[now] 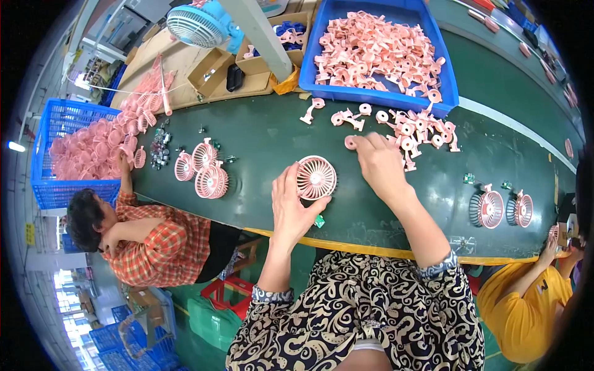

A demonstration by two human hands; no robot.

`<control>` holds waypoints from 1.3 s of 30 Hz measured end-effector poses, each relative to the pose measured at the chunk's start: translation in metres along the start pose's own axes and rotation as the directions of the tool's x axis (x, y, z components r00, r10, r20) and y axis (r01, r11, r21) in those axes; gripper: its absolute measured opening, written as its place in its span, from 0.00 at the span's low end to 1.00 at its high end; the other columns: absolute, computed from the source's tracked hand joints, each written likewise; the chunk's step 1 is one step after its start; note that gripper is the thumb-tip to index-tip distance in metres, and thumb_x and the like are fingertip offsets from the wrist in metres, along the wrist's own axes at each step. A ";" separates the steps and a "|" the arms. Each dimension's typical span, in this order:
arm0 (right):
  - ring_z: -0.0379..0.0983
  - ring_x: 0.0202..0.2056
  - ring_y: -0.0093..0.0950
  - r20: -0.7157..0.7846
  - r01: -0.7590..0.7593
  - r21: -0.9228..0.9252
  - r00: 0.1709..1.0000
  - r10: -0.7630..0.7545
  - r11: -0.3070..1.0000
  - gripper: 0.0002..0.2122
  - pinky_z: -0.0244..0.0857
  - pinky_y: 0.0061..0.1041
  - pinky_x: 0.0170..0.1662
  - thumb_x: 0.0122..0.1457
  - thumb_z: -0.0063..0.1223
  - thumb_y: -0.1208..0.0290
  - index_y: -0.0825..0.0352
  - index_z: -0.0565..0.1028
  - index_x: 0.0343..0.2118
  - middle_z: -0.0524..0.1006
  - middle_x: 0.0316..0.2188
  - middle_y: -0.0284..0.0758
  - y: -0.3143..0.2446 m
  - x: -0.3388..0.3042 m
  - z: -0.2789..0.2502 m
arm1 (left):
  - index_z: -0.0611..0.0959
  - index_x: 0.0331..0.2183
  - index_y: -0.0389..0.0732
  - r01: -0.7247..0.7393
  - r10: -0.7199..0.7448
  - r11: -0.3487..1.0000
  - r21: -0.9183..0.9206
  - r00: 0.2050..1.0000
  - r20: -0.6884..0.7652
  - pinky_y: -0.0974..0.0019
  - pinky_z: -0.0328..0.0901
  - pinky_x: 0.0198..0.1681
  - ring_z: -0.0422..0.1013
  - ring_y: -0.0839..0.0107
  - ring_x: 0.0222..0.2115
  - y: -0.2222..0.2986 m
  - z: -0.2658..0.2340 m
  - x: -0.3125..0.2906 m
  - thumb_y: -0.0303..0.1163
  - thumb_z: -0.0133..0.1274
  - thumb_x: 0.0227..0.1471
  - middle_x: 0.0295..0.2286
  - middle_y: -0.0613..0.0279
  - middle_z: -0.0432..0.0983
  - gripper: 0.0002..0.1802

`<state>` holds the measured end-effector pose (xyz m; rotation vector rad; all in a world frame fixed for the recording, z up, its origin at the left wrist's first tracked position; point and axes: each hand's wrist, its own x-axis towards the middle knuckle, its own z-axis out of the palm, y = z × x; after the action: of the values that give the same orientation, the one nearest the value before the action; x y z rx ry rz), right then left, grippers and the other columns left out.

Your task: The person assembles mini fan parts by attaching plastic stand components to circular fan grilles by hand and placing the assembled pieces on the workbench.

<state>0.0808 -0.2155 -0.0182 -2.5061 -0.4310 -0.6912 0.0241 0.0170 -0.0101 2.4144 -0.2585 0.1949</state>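
Observation:
My left hand is closed round the side of a pink round fan cage, thumb below and fingers above, over the green worktable. A small green circuit board shows just beside that thumb. Up and to the right, my right hand pinches a small pink part with a round end; the rest of this part is hidden by the fingers. Close by lies a loose pile of pink brackets with round heads. A few more pink brackets lie just beyond the right hand.
A blue bin full of pink brackets stands at the back. Pink fan cages with small boards sit left, others right. A blue crate heaped with cages is far left, beside a co-worker. Another person works at right.

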 end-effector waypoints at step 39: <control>0.80 0.29 0.34 -0.042 -0.294 0.085 0.954 0.298 0.952 0.14 0.74 0.31 0.30 0.51 0.69 0.76 0.66 0.79 0.41 0.77 0.35 0.35 -0.025 -0.117 -0.096 | 0.81 0.47 0.37 -0.186 0.175 0.982 0.027 0.960 0.218 0.50 0.64 0.46 0.71 0.51 0.40 0.052 0.045 -0.029 0.25 0.57 0.53 0.37 0.52 0.77 0.18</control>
<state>-0.0630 -0.2659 -0.0009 -2.4013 -0.0559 -0.6085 -0.0130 -0.0470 -0.0172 2.4593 -0.5804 0.0206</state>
